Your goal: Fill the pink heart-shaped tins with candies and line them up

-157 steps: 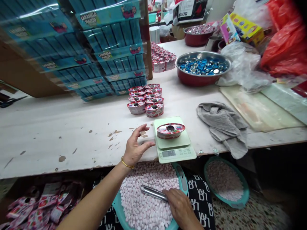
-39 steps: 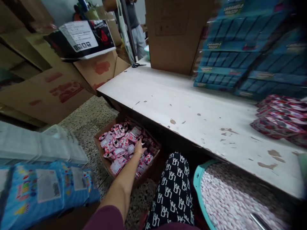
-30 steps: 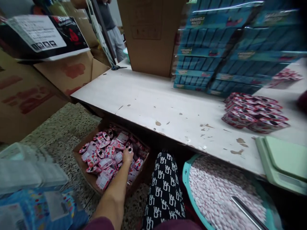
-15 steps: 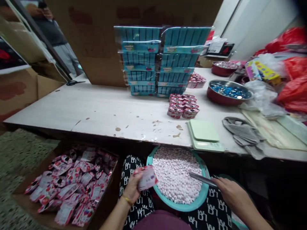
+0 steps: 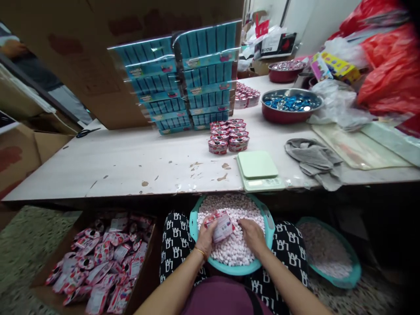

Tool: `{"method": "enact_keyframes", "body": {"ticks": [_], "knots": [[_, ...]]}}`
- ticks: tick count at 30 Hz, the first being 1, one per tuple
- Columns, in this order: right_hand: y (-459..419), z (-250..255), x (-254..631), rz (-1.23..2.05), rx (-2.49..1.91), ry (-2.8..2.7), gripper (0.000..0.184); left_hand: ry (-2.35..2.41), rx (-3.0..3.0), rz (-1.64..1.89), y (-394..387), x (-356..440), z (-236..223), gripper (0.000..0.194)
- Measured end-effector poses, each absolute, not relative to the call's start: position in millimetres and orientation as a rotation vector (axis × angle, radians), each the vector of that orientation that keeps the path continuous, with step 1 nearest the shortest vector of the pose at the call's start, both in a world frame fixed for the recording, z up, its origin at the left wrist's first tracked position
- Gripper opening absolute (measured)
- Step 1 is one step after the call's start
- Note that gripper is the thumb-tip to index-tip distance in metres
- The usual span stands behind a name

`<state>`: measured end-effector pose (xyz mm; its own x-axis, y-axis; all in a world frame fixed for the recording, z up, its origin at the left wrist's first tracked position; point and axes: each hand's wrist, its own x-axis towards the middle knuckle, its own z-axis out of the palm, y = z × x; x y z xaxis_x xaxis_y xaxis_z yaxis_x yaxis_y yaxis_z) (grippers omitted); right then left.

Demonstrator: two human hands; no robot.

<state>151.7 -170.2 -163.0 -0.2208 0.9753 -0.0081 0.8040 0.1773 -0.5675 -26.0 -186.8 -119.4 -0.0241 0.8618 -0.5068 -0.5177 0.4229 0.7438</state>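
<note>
My left hand [image 5: 206, 239] grips a small pink-and-white printed packet [image 5: 223, 226] over a turquoise basin [image 5: 194, 218]. The basin rests on my lap, filled with small white pellets [image 5: 229, 256]. At its right side my right hand [image 5: 252, 235] is closed, fingertips down by the pellets and a little apart from the packet. What its fingers hold is hidden. Similar pink packets [image 5: 108, 258] fill an open cardboard box [image 5: 41, 286] at my lower left.
The white table [image 5: 108, 162] ahead bears a pale green scale [image 5: 259, 166], rows of pink packets [image 5: 229, 138], a grey cloth [image 5: 311, 157] and a red bowl [image 5: 288, 114] of blue wrapped pieces. Stacked blue boxes [image 5: 164, 87] stand behind. Another turquoise basin [image 5: 352, 273] sits low right.
My left hand has brought the packet right, over the basin. My right hand has moved in over the pellets; the metal tool it held no longer shows. The view has shifted right.
</note>
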Motion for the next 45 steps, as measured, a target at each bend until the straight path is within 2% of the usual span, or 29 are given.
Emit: {"method": "enact_keyframes", "body": {"ticks": [3, 8, 13, 17, 21, 27, 30, 33, 37, 41, 45], "knots": [[-171, -164, 165, 0.712, -1.685, -2.055, 0.029, 1.228, 0.463, 1.224, -189, -51, -107, 0.044], [-171, -149, 181, 0.743, -1.638, -2.042, 0.027, 1.485, 0.908, 1.169, -189, -95, -97, 0.044], [-164, -106, 190, 0.725, -1.543, -2.092, 0.026, 1.439, 1.328, 1.042, -185, -90, -98, 0.041], [-157, -62, 185, 0.617, -1.576, -2.335, 0.028, 1.396, 1.607, 1.022, -179, -70, -98, 0.039], [-152, -23, 166, 0.392, -1.676, -2.674, 0.034, 1.326, 1.722, 0.978, -176, -58, -100, 0.041], [-151, 10, 131, 0.318, -1.635, -2.797, 0.020, 1.303, 1.693, 0.986, -178, -52, -110, 0.041], [-152, 20, 139, 0.257, -1.621, -2.807, 0.020, 1.307, 1.590, 1.021, -178, -56, -110, 0.040], [-155, 10, 172, 0.163, -1.723, -2.797, 0.022, 1.313, 1.369, 1.054, -179, -65, -113, 0.040], [-167, -53, 205, 0.250, -1.800, -2.773, 0.025, 1.318, 0.955, 1.102, -184, -70, -129, 0.044], [-179, -125, 184, 0.489, -1.821, -2.432, 0.028, 1.241, 0.655, 1.196, -188, -53, -147, 0.047], [-178, -154, 159, 0.555, -1.821, -2.233, 0.033, 1.161, 0.526, 1.217, -187, -34, -146, 0.050]]}}
